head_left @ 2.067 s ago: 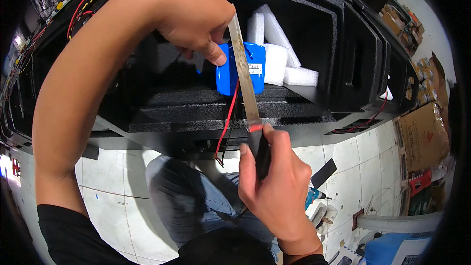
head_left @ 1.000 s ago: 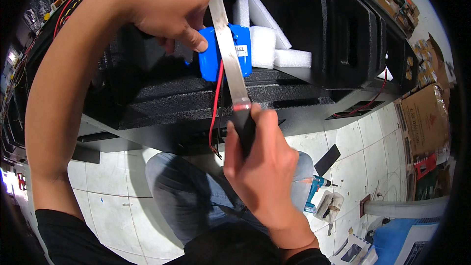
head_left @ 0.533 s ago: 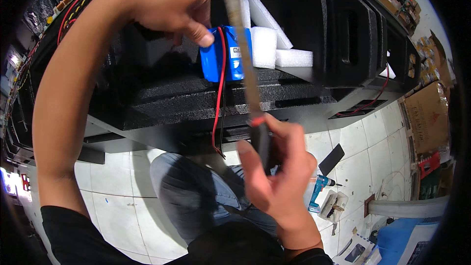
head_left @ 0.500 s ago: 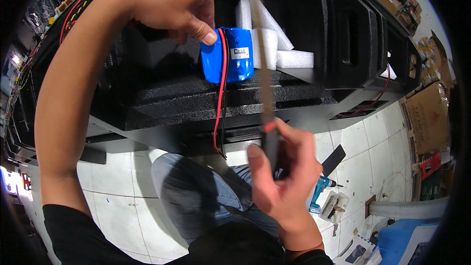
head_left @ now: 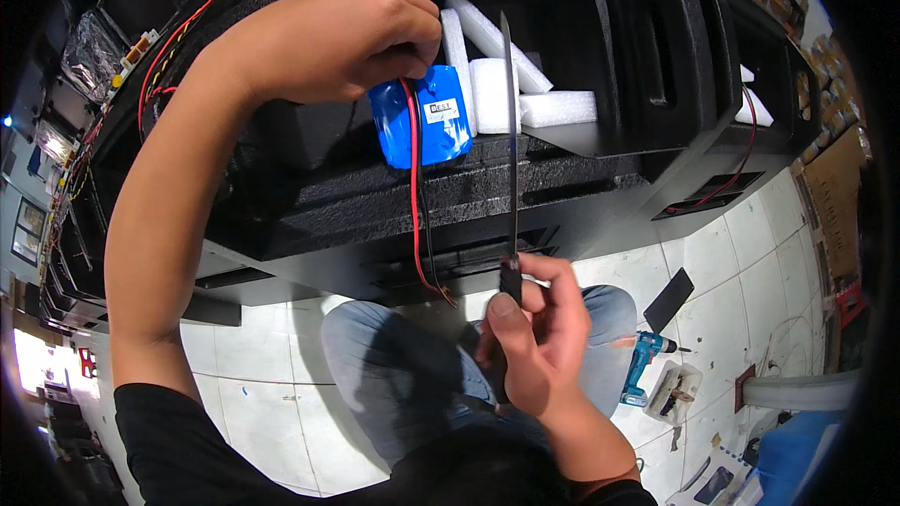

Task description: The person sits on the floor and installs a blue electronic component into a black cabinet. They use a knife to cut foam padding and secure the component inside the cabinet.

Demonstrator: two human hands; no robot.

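Note:
My left hand [head_left: 347,42] pinches the top of a blue wrapped battery pack [head_left: 420,126] and holds it against the black foam body [head_left: 309,197]. Red and black wires [head_left: 413,215] hang down from the pack past the body's lower edge. My right hand [head_left: 530,342] grips the dark handle of a long thin metal blade [head_left: 511,131]. The blade stands nearly upright, edge-on, just right of the pack and in front of white foam blocks [head_left: 525,84] that sit in the body's open compartment.
A blue cordless drill [head_left: 645,361] and a small white tray of parts [head_left: 677,392] lie on the tiled floor by my knee. A black flat piece [head_left: 669,298] lies nearby. Cardboard boxes [head_left: 834,197] stand at the right. Red wires [head_left: 727,183] run along the body's right side.
The blade has swung from leaning across the battery pack to upright at its right side. My left hand has lifted the pack a little higher; my right hand shifted right.

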